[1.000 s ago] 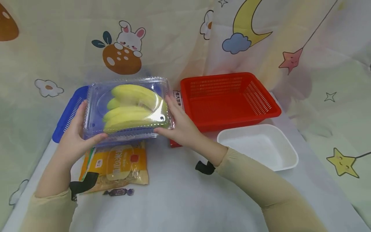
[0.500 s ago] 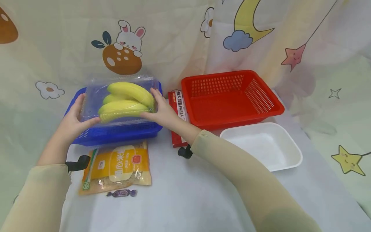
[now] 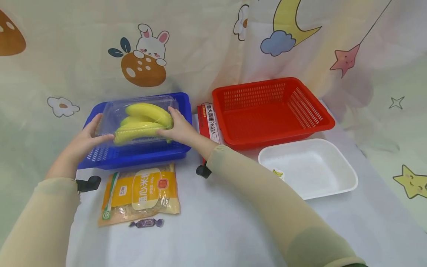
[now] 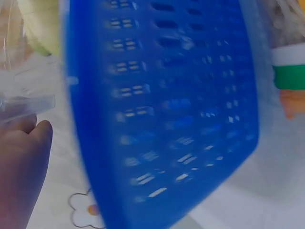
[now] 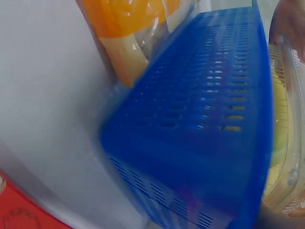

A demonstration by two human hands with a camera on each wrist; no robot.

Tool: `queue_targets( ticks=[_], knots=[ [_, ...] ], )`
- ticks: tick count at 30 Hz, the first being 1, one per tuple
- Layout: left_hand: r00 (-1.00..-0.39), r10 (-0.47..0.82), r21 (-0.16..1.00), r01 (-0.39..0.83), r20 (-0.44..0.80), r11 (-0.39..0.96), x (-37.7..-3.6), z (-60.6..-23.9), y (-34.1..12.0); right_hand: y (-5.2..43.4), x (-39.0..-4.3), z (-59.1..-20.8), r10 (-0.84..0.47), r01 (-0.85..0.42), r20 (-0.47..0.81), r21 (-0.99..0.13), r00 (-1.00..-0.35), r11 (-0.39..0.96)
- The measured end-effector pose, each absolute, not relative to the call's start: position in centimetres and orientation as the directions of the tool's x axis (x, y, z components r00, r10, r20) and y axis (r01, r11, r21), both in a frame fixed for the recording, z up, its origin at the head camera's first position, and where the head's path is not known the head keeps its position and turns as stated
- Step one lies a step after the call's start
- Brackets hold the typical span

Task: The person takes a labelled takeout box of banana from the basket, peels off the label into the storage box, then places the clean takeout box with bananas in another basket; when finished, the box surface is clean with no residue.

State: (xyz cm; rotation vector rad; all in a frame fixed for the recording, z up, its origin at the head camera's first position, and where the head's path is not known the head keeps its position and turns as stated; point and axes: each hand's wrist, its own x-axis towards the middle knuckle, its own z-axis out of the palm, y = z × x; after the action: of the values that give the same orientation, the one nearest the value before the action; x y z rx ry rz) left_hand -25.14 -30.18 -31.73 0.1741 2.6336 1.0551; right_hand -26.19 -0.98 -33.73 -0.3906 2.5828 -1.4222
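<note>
A clear plastic container (image 3: 111, 113) with yellow bananas (image 3: 146, 113) inside is held between both hands over the blue basket (image 3: 133, 160). My left hand (image 3: 81, 142) grips its left end, thumb along the front edge. At the right end my right hand (image 3: 181, 129) grips it, fingers on top of the corner and thumb in front. In the right wrist view the container (image 5: 293, 143) shows beside the basket's rim, and the basket's slotted wall (image 5: 190, 109) fills the middle. The left wrist view has the basket's wall (image 4: 167, 95) between the hand and an orange-edged bag.
A yellow food bag (image 3: 140, 194) and a purple wrapped candy (image 3: 146, 223) lie in front of the basket. A red pasta box (image 3: 208, 122) stands between it and a red basket (image 3: 257, 142). A white tray (image 3: 310, 170) lies at right, partly behind the right sleeve. Printed cloth hangs behind.
Both hands have carried the container of bananas away from me and down, from in front of the blue basket to within its rim. More of the basket and the pasta box now shows.
</note>
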Motion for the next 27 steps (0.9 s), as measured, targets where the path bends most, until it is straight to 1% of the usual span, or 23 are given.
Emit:
queue_targets(
  ticks=[3,8,17,24,27],
  knots=[
    [-0.936,0.217,0.675,-0.029,-0.277,0.737,-25.3,-32.5,-30.6,-1.6,-26.5,-34.2,-0.326,-0.141,-0.057,-0.822,-0.944,0.552],
    [-0.922,0.238,0.65,-0.02,-0.306,0.759,-26.2,-33.2,-30.9,-2.3,-27.0,-34.4,-0.335,-0.134,-0.108,-0.77,-0.936,0.624],
    [-0.9,0.236,0.59,-0.029,-0.366,0.807,-27.0,-33.2,-30.8,-3.1,-27.7,-34.6,-0.324,-0.045,-0.213,-0.77,-0.922,0.636],
    [-0.87,0.244,0.567,-0.049,-0.429,0.822,-27.8,-34.1,-30.7,-3.1,-28.0,-35.0,-0.305,-0.008,-0.262,-0.746,-0.916,0.665],
    [-0.87,0.244,0.572,-0.052,-0.428,0.819,-27.8,-34.3,-30.6,-3.1,-28.1,-35.0,-0.299,-0.007,-0.268,-0.733,-0.916,0.68]
  ],
)
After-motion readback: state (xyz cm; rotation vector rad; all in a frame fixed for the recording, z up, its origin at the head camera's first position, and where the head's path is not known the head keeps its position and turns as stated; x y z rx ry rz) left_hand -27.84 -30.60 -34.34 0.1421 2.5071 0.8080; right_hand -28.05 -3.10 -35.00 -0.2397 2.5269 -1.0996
